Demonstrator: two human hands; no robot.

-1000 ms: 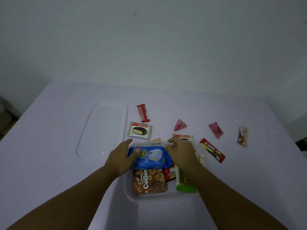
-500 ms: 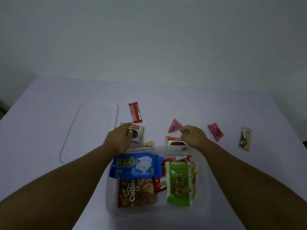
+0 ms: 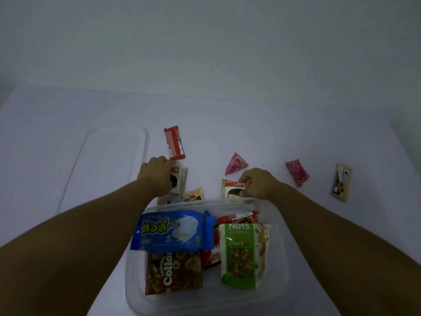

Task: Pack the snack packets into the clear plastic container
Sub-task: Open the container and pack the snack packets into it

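The clear plastic container (image 3: 281, 258) sits near me and holds a blue packet (image 3: 173, 231), a brown Collon box (image 3: 174, 273), a green nuts pouch (image 3: 242, 254) and a red packet (image 3: 237, 216). Just beyond its far rim, my left hand (image 3: 157, 176) is closed on a Choco Pie packet (image 3: 180, 180). My right hand (image 3: 258, 182) pinches a second Choco Pie packet (image 3: 232, 189). A brown cookie packet (image 3: 186, 196) lies between them against the rim.
The clear lid (image 3: 107, 163) lies on the left of the purple table. A red wafer packet (image 3: 174, 142) lies behind my left hand. A pink triangle packet (image 3: 235, 163), a pink candy packet (image 3: 296, 172) and a brown sachet (image 3: 341, 182) lie to the right.
Both hands let go of the blue packet in the container and moved forward onto the two Choco Pie packets. The view has closed in on the container.
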